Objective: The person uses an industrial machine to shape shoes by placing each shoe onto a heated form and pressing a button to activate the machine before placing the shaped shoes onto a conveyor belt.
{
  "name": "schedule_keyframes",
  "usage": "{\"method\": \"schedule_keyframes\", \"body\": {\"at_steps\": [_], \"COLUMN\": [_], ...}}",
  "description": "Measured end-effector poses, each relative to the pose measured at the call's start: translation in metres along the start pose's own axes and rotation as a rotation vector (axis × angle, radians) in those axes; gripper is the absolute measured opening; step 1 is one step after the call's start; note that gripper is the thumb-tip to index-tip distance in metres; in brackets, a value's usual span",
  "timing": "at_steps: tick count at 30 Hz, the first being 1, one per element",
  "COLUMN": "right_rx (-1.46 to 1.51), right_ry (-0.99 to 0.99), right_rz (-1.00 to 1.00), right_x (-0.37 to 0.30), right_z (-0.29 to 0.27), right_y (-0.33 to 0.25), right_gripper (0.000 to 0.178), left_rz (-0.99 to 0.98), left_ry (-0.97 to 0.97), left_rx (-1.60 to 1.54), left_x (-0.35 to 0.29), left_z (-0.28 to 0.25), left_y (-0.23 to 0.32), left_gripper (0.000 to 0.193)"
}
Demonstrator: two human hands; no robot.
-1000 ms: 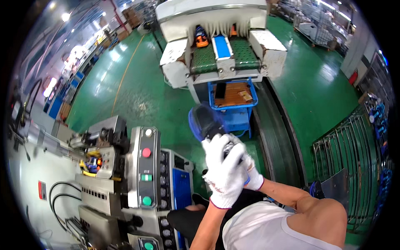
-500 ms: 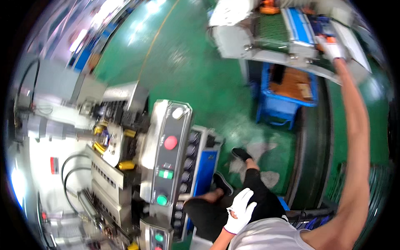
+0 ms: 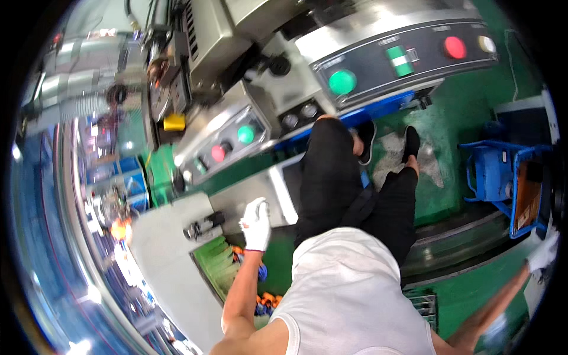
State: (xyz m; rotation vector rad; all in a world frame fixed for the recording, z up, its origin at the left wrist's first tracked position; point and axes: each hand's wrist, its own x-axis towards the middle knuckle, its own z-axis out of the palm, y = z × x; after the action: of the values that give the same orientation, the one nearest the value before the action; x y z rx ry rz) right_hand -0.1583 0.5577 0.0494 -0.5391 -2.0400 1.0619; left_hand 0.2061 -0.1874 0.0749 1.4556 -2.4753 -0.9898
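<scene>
My left hand (image 3: 256,225), in a white glove, hangs over a grey metal surface (image 3: 245,195) beside the machine. Its fingers point away from me, loosely apart, and I see nothing held in them. At the far right my right hand (image 3: 543,254), also gloved in white, reaches out to the edge of a light bench (image 3: 537,287). Blur and the dark rim hide its fingers and whatever they touch. Nearest my left hand are a small black clamp-like fitting (image 3: 204,226) and a tray with a green bottom (image 3: 214,263), holding orange and blue parts (image 3: 268,303).
Ahead stands a machine with a long control panel (image 3: 378,77) and a smaller sloping panel (image 3: 228,142), both with red and green buttons. To the right is a blue stool (image 3: 494,171) with a brown seat. A pale tabletop (image 3: 168,266) lies left.
My view has swung left: the machine's panel now lies across the top and the stool at the right edge. My left hand has moved outward to the left; my right arm still stretches out right.
</scene>
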Motion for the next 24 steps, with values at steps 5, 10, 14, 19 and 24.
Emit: {"method": "schedule_keyframes", "body": {"at_steps": [5,10,14,19,24], "right_rx": [0.201,0.188,0.033,0.036,0.138], "right_ry": [-0.727,-1.306,-1.519,-1.835,-2.296], "right_rz": [0.518,0.249,-0.098,-0.396,-0.597], "right_x": [-0.253,-0.347,-0.364,-0.417,-0.525], "right_z": [0.082,0.137,0.164,0.181,0.147], "right_y": [-0.016,-0.122,-0.190,-0.299,-0.418], "right_gripper": [0.054,0.057,0.055,0.059,0.066], "left_rz": [-0.243,-0.940,-0.987,-0.795,-0.567], "left_ry": [0.381,0.471,0.529,0.906,0.786], "left_rx": [0.427,0.262,-0.319,0.248,0.069], "left_x": [-0.073,-0.182,-0.168,-0.151,-0.155], "left_z": [-0.141,-0.191,-0.122,-0.050,-0.069], "left_y": [-0.194,-0.318,-0.329,-0.348,-0.306], "left_gripper": [0.032,0.061,0.080,0.038,0.021]}}
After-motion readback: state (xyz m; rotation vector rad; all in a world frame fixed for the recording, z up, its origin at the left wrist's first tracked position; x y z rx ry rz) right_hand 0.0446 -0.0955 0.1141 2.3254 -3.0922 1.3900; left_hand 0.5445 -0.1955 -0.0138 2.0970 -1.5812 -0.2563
